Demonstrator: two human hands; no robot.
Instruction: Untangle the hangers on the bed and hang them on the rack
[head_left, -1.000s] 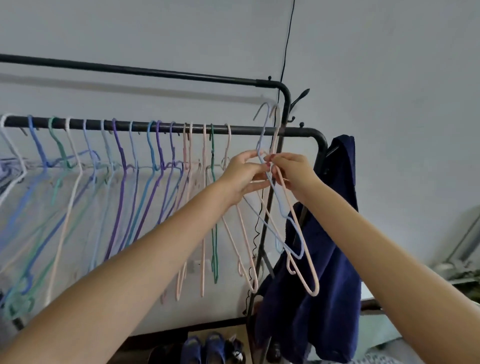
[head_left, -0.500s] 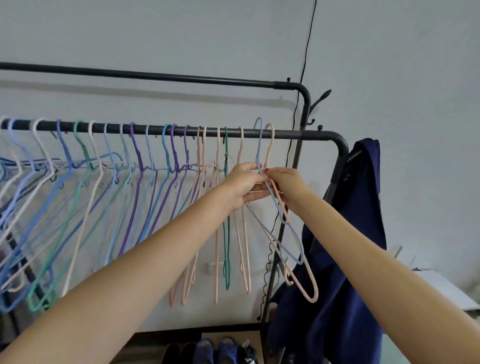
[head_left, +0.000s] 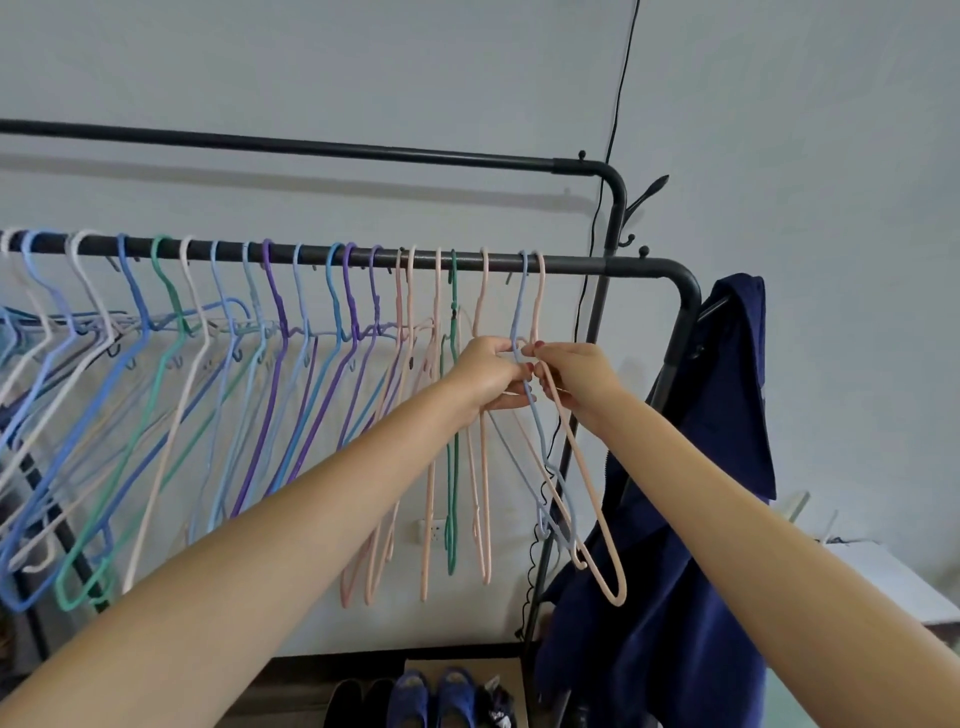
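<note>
- Both arms reach up toward the rack; the left hand and right hand meet just below the lower rail.
- The left fingers curl round the necks of a light blue hanger and a pink hanger; the right fingers pinch the same necks.
- Both hooks already sit over the rail, so this pair looks hung and only needs releasing.
- A long row of hung hangers fills the rail to the left, suggesting the task is well along.
- The bed is out of view, so I cannot tell how many remain.
</note>
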